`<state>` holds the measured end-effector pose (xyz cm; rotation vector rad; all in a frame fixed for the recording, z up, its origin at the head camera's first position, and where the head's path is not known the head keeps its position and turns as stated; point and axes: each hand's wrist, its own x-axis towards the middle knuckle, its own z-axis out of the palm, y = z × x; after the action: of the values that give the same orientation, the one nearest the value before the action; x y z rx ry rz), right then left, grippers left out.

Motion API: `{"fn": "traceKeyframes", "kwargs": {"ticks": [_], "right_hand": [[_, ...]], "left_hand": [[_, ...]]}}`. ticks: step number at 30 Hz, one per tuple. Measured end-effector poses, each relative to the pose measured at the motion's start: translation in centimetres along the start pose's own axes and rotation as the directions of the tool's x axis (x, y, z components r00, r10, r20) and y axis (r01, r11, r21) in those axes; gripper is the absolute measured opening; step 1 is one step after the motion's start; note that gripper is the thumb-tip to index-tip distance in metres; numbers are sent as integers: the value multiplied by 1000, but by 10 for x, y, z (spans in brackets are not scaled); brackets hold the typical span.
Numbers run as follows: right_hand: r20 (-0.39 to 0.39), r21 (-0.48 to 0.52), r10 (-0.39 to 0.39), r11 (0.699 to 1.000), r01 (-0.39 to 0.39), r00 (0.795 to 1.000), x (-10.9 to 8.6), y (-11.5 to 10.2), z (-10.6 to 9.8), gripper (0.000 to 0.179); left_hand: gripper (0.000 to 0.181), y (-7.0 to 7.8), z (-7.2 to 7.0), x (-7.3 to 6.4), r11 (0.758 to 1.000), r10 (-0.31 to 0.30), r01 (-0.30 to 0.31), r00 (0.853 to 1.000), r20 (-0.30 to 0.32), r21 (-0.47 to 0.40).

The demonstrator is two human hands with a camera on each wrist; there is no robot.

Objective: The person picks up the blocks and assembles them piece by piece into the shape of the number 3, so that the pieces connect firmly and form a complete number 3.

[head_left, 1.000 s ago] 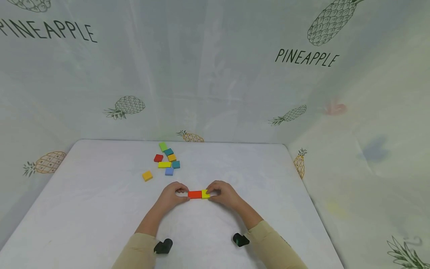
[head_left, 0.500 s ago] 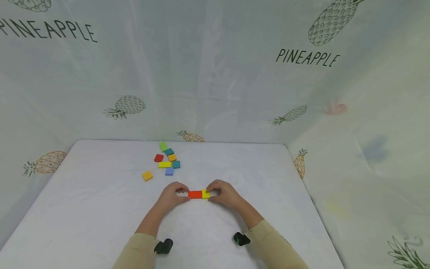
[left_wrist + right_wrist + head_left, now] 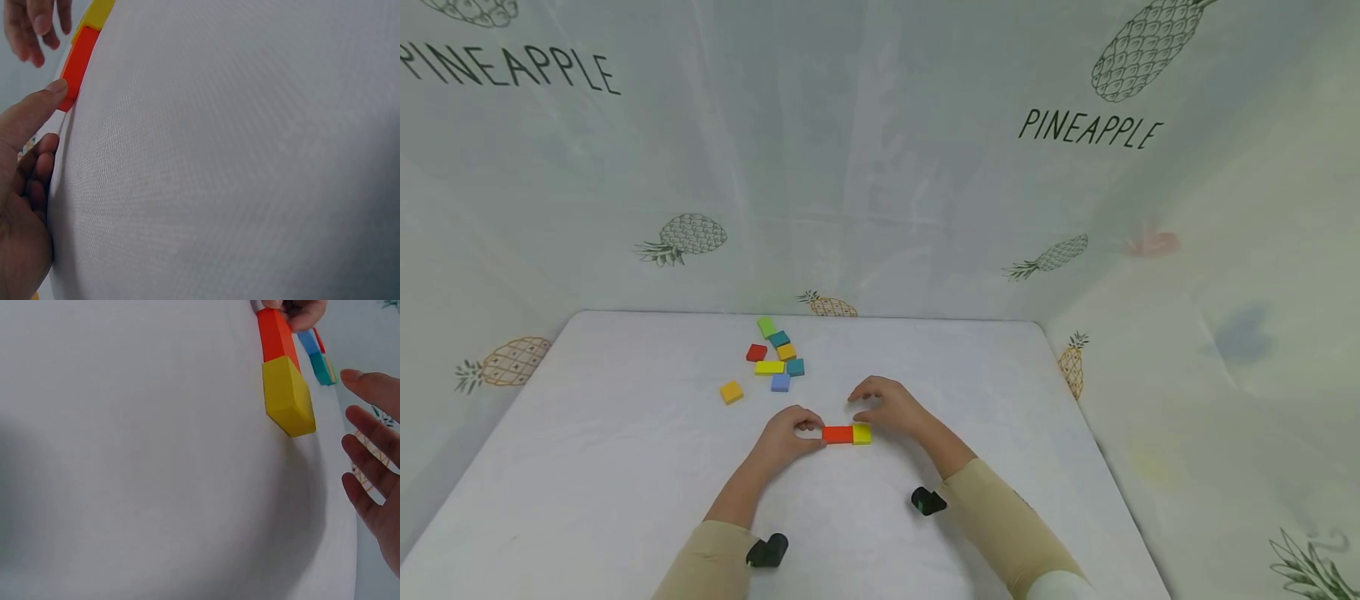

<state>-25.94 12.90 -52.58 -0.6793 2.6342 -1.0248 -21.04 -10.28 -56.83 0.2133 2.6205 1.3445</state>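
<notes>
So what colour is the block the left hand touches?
Red; the block shows best in the head view.

Screened-off tabletop work setting: pineapple-print sheeting [image 3: 820, 167] hung behind and beside white table [image 3: 587, 467]; building type unclear.

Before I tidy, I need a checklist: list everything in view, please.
Table: 1, white, foreground
Printed sheeting: count unclear, pale, behind table
Front red block: 1, red, centre
Front yellow block: 1, yellow, against front red block
Far red block: 1, red, left cluster
Far yellow block: 1, yellow, same cluster
Green block: 1, green, cluster's far end
Teal blocks: 2, teal, cluster
Blue block: 1, blue, cluster
Orange blocks: 2, orange, one in cluster, one apart
Black devices: 2, black, lower middle
Sleeves: 2, beige, lower edge
Left hand: 1, bare, holding front red block
Right hand: 1, bare, near front yellow block
</notes>
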Motion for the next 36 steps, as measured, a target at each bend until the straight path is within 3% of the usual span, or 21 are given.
{"fn": "traceKeyframes", "kwargs": {"ticks": [15,23,36], "right_hand": [[60,24,70,997,-72,996,57,-17,7,27],[82,-33,45,999,-42,996,81,-21,11,25],[89,-117,104,989,-93,991,123,-17,20,28]], "left_hand": [[25,-2,2,-2,1000,-28,28,1000,-5,0],[25,-3,2,-1,1000,-11,11,1000,3,6],[23,-2,0,2,999,22,-22,1000,2,32]]}}
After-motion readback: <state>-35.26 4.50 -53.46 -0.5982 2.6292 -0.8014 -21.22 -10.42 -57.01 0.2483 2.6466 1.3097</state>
